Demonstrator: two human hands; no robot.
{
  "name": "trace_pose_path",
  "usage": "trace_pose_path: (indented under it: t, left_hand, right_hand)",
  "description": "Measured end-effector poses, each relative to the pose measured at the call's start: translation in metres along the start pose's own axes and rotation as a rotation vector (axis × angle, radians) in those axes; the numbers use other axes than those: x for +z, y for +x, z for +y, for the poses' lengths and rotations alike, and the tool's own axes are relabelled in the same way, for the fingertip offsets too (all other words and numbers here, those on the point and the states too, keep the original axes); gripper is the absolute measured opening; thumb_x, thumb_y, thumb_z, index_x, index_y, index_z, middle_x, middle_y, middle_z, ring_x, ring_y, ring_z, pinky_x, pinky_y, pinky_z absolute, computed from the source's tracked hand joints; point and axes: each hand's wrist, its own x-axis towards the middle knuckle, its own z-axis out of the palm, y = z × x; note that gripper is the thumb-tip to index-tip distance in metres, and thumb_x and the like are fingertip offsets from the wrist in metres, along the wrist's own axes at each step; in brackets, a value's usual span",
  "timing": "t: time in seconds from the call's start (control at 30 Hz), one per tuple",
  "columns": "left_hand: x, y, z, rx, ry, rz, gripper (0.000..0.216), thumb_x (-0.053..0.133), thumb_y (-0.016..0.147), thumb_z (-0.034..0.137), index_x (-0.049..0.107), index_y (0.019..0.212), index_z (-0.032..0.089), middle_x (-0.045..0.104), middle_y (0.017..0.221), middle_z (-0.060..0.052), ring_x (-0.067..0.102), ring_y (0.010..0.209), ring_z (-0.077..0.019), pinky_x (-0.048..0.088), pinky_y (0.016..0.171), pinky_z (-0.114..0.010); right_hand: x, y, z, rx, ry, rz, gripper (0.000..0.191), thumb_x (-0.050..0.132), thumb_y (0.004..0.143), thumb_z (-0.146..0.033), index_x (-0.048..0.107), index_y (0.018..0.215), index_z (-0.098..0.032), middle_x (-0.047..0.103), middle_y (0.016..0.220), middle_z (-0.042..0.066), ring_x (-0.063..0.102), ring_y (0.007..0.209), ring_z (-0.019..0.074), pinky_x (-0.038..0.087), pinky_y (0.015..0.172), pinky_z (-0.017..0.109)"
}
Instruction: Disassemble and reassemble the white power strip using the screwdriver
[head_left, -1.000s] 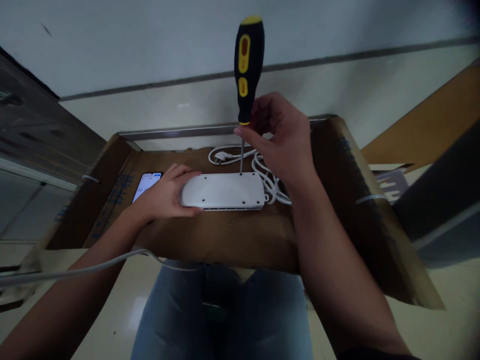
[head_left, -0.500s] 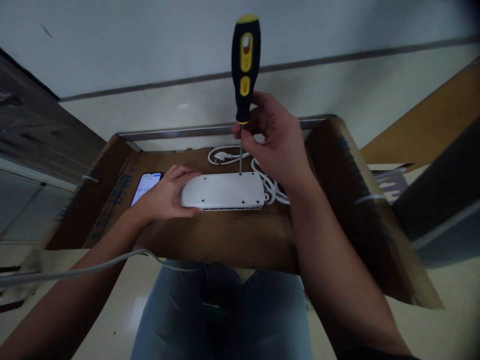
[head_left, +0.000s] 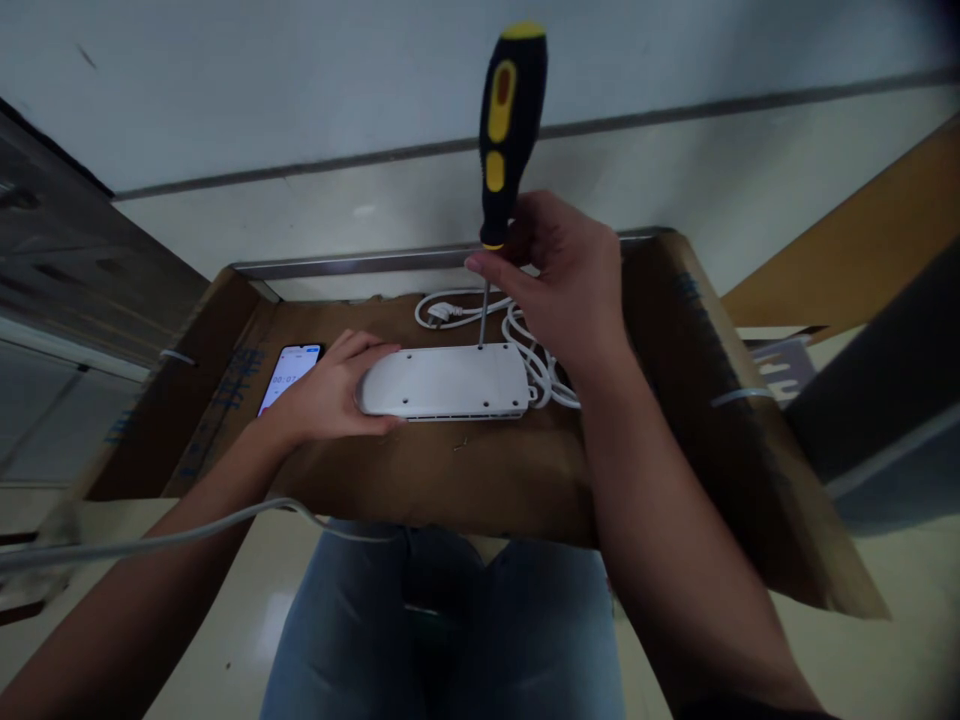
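A white power strip point(head_left: 446, 381) lies back side up on a brown cardboard sheet point(head_left: 480, 470). My left hand point(head_left: 330, 390) grips its left end, fingers wrapped over the edge. My right hand point(head_left: 559, 285) pinches the base of a black and yellow screwdriver point(head_left: 510, 130) that stands nearly upright, its thin shaft touching the strip's far right corner. The strip's white cable point(head_left: 529, 345) lies coiled just behind it, partly hidden by my right hand.
A lit phone point(head_left: 289, 370) lies on the cardboard left of the strip. A small screw point(head_left: 460, 443) rests in front of the strip. A white cable point(head_left: 187, 535) crosses my left forearm. My knees in jeans point(head_left: 442, 620) are below. Cardboard flaps rise on both sides.
The screwdriver handle has tilted slightly to the right while its tip stays on the same corner. My right fingers shifted around its base. The left hand has stayed put.
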Motion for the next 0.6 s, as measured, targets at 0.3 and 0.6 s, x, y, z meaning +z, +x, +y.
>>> trace_pose_path:
  t: [0.3,0.6]
  left_hand:
    - [0.0014,0.0009,-0.0003,0.004,0.003,0.005,0.091,0.08,0.076,0.068,0.059,0.149,0.018,0.059,0.138,-0.016,0.058,0.125,-0.0363,0.048,0.115,-0.055]
    - [0.0044,-0.0013,-0.0034,0.048,0.006,0.034,0.089,0.08,0.079,0.065,0.058,0.15,0.016,0.06,0.135,-0.018,0.059,0.123,-0.0367,0.049,0.113,-0.058]
  right_hand:
    - [0.0098,-0.0068,-0.003,-0.008,0.163,-0.144,0.041,0.061,0.099,-0.032,0.05,0.137,-0.022,0.078,0.102,0.001,0.076,0.094,0.0126,0.063,0.093,0.03]
    - [-0.0002,-0.0012,-0.007,-0.048,-0.1,-0.043,0.025,0.081,0.086,-0.041,0.074,0.102,-0.023,0.067,0.089,0.002,0.058,0.074,0.0124,0.056,0.078,0.032]
